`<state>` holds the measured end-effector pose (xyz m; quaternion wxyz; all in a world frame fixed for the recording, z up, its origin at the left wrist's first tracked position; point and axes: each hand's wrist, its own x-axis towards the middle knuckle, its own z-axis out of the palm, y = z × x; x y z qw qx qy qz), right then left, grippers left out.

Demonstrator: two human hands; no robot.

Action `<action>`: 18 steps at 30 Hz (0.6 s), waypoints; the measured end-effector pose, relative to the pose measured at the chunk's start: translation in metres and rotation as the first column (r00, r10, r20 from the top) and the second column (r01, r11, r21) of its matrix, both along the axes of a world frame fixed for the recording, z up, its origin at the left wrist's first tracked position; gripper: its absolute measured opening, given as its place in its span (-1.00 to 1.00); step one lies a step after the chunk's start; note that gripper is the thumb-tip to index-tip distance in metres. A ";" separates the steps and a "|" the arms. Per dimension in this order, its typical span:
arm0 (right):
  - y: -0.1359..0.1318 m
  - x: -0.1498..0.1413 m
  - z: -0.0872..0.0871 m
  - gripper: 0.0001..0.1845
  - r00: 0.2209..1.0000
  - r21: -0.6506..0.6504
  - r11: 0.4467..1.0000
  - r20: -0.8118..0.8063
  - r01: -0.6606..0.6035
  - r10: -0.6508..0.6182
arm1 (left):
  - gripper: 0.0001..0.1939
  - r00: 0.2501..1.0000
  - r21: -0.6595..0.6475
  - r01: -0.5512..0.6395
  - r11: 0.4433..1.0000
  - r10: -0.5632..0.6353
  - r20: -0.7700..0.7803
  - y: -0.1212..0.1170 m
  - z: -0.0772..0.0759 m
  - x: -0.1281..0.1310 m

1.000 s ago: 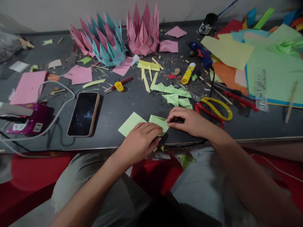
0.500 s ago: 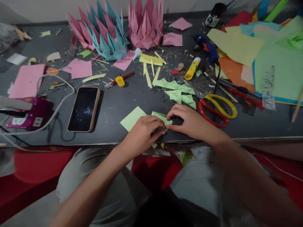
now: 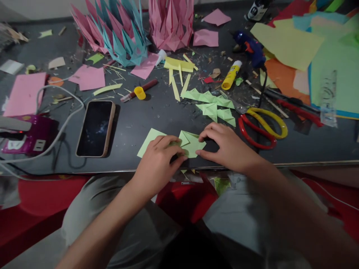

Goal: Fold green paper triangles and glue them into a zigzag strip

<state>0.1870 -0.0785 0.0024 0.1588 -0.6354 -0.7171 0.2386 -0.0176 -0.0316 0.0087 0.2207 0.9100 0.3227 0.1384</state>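
A partly folded light green paper (image 3: 193,148) lies near the table's front edge, with triangular flaps showing on top. My left hand (image 3: 162,153) grips its left side, fingers bent and thumb close to the lower edge. At the right end my right hand (image 3: 224,144) pinches the same paper between thumb and forefinger. Under and beside my left hand is a flat light green sheet (image 3: 150,139), partly hidden. Just behind my right hand sit several folded green paper pieces (image 3: 209,99) with raised points.
Yellow-and-red-handled scissors (image 3: 258,130) lie right of my right hand. A phone (image 3: 96,129) is at left beside a purple power socket (image 3: 30,134) with cables. Behind are a glue stick (image 3: 231,75), a glue gun (image 3: 249,48), pink-and-blue paper models (image 3: 123,41) and paper scraps.
My left hand has shifted left and apart from my right hand, uncovering more of the folded paper and its flaps. The view has moved slightly.
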 end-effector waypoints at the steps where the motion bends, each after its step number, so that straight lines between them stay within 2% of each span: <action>1: -0.001 0.000 -0.001 -0.80 1.000 0.011 1.000 0.005 0.009 -0.009 | -0.95 0.999 -0.007 -0.040 0.999 0.040 -0.004 -0.002 0.000 0.000; 6: -0.004 0.000 -0.007 -0.82 1.000 0.079 0.997 0.019 0.004 -0.005 | -0.91 0.989 -0.037 -0.146 0.989 0.145 -0.021 -0.009 -0.002 0.002; 9: -0.006 0.000 -0.009 -0.83 0.999 0.101 0.995 0.035 -0.003 0.000 | -0.84 0.982 -0.013 -0.185 0.983 0.184 -0.043 -0.012 -0.002 0.007; 18: -0.006 -0.004 -0.007 -0.69 0.998 0.062 0.998 0.055 0.014 -0.017 | -0.84 0.967 -0.047 -0.243 0.969 0.238 -0.092 -0.013 -0.003 0.011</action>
